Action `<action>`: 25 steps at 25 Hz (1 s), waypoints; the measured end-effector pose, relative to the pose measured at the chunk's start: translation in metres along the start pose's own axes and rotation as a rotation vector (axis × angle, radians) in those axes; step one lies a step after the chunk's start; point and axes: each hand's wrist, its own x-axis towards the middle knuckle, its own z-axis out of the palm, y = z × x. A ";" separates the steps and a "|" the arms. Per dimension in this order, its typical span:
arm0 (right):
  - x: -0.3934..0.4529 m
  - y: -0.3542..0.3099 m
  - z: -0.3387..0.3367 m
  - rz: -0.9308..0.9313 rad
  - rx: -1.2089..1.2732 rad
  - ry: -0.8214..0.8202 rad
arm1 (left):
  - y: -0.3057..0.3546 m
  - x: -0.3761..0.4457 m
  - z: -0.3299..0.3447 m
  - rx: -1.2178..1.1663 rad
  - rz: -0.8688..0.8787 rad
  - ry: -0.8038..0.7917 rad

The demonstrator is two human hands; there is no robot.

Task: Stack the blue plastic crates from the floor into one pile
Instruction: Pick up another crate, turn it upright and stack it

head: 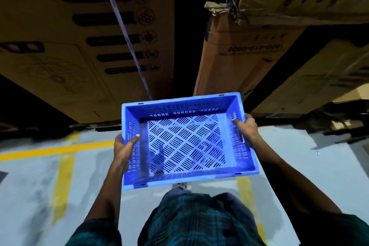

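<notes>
One blue plastic crate (185, 142) with a slotted floor and slotted walls is held level in front of my body, above the floor, its open top facing me. My left hand (124, 150) grips its left wall, thumb hooked over the rim into the inside. My right hand (246, 128) grips the right wall the same way, thumb inside. The crate is empty. No other crate and no pile shows in view.
Tall cardboard boxes (83, 46) stand close ahead on the left, more boxes (245, 50) ahead on the right, with a dark gap between them. The grey floor (299, 166) carries yellow painted lines (60, 149). A white strap (123, 26) runs down the left box.
</notes>
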 end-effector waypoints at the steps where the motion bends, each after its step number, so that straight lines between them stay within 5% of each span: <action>1: 0.005 0.000 0.006 0.010 0.015 -0.010 | -0.002 0.010 0.002 0.022 -0.032 -0.011; 10: 0.084 0.070 0.038 0.105 0.040 -0.126 | 0.009 0.028 0.021 0.143 -0.116 0.038; 19: -0.021 0.067 0.013 0.024 -0.285 -0.164 | -0.035 0.015 0.005 0.429 -0.240 0.165; 25: -0.024 0.070 0.014 0.100 -0.297 -0.172 | -0.037 0.019 0.009 0.365 -0.259 0.174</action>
